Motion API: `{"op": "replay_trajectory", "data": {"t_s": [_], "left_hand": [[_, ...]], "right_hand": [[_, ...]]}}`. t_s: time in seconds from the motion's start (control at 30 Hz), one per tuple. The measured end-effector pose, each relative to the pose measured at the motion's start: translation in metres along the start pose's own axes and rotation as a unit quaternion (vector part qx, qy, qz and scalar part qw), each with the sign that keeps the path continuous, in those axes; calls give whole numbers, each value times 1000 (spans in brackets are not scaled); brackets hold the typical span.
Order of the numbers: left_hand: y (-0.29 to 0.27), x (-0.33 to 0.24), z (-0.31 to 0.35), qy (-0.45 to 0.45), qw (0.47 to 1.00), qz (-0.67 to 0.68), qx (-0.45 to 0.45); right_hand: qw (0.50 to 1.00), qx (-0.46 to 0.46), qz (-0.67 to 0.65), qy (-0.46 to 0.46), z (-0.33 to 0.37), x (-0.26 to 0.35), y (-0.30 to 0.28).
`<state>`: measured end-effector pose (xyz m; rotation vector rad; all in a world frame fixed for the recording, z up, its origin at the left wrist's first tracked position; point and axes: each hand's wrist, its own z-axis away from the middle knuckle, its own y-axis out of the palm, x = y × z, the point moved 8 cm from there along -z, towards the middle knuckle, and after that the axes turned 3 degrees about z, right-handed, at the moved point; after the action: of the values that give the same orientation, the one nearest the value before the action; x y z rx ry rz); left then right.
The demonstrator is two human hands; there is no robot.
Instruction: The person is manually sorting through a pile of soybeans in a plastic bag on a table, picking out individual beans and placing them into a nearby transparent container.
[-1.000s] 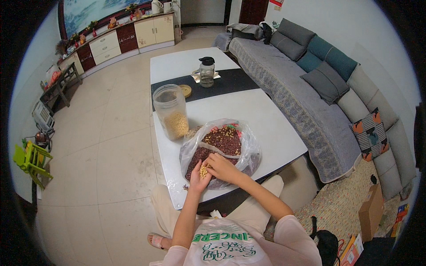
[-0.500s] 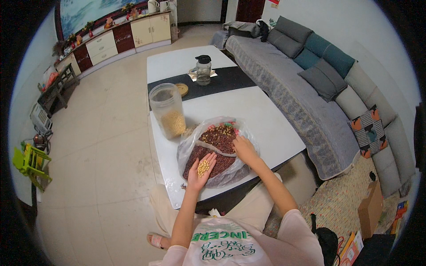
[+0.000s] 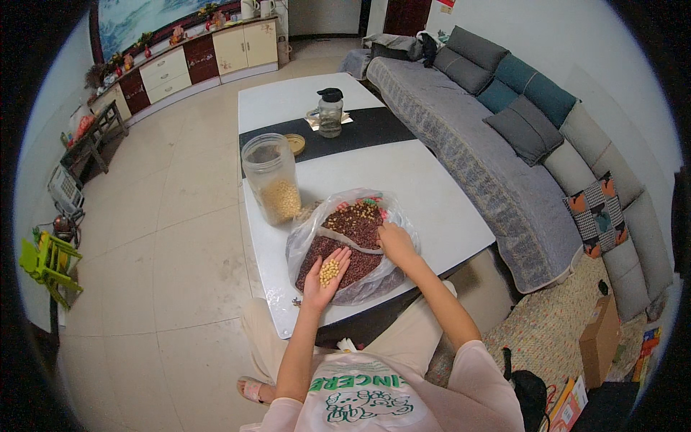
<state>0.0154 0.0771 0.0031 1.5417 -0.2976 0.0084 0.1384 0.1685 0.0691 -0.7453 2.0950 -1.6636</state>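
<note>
I watched the left hand (image 3: 322,284) lie palm-up and uncurled, bearing a loose heap of small round yellow beans (image 3: 329,273) over the dark red beans (image 3: 365,266) in the crumpled clear plastic bag (image 3: 302,234). The right hand (image 3: 396,243) bent its fingers at their right edge; I couldn't tell whether it pinched anything. I judged that a tilted palm could shed the heap into the bag, and a snagged rim could spill red beans.

We see dark red grains (image 3: 363,268), pale yellow beans (image 3: 329,272), a white desk (image 3: 439,198) banded in black, a teal cushion (image 3: 545,95) and a square cushion (image 3: 598,214) patched orange, black and white.
</note>
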Motion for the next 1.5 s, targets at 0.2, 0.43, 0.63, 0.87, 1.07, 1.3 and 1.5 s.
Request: {"op": "replay_trajectory", "data": {"t_s": [0.2,0.43,0.63,0.87,1.07,1.3,1.5], "left_hand": [[0,1,-1,-7,1000,0,8],[-24,-11,-3,-22,997,-65,19],[-38,-16,-7,0,997,-54,-63],[-11,-4,-2,-26,997,-67,38],[-1,1,-2,-14,1000,-4,3],[1,1,0,-10,1000,3,1],[-1,0,1,-9,1000,4,-3]], "right_hand": [[991,-67,-116,-7,1,8,-28],[955,-85,-263,-112,10,98,-40],[962,-101,-209,-145,15,132,-38],[976,-122,-128,-123,8,91,-28],[996,-61,-59,-7,13,14,-31],[996,-45,-75,19,27,-5,-27],[994,-43,-97,23,28,-5,-26]]}}
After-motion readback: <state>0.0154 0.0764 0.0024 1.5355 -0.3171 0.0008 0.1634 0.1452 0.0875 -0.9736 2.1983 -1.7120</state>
